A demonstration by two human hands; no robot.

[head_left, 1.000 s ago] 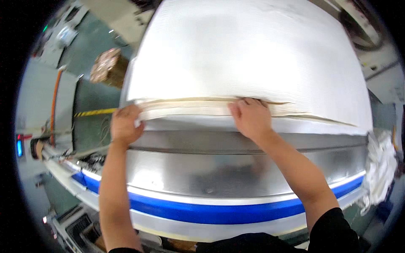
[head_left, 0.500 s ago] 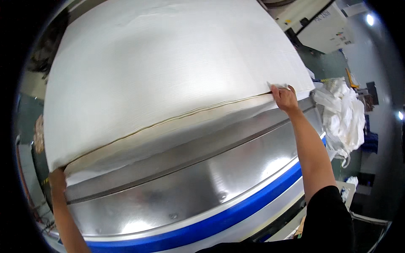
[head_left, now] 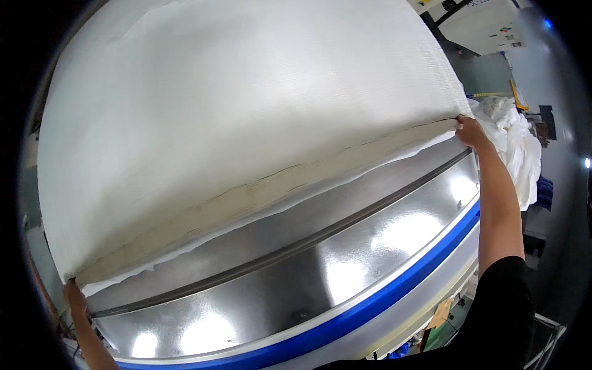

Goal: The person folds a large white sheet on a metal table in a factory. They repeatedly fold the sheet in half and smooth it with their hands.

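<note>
A wide stack of white fabric layers covers the table before me, its near edge lifted off the metal surface. My left hand grips the near left corner of the fabric, its fingers closed and partly hidden. At the near right corner, my right hand is closed on the same edge, thumb above. Between my hands the edge runs slantwise, showing a cream band of stacked layers. A thin white sheet hangs loose under that band.
A shiny metal table edge with a blue strip lies between me and the fabric. White crumpled material is heaped at the right. A white machine cabinet stands at the far right.
Both hands have moved apart to the corners, the right one further right. The fabric's near edge is raised, and more of its layered side shows.
</note>
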